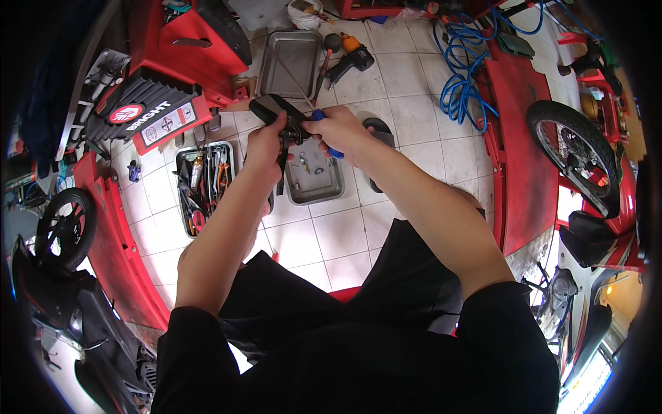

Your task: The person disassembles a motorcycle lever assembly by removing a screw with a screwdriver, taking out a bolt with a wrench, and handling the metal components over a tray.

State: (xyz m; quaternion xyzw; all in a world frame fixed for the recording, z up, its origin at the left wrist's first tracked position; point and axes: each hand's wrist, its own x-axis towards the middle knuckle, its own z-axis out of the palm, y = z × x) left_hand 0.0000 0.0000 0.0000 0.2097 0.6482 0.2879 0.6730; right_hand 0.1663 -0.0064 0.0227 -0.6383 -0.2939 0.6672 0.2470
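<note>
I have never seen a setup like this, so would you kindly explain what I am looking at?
There is no machine here: a person works with two bare hands. The single picture comes from a wide fisheye camera worn on the person's head, looking down, so straight edges bend near the rim. The left hand holds a black part; the right hand grips a blue-handled screwdriver. Below, on the tiled floor, are a tray of hand tools, a grey tray with small pieces in it, and, farther off, an orange and black power tool and a coiled blue hose.
</note>
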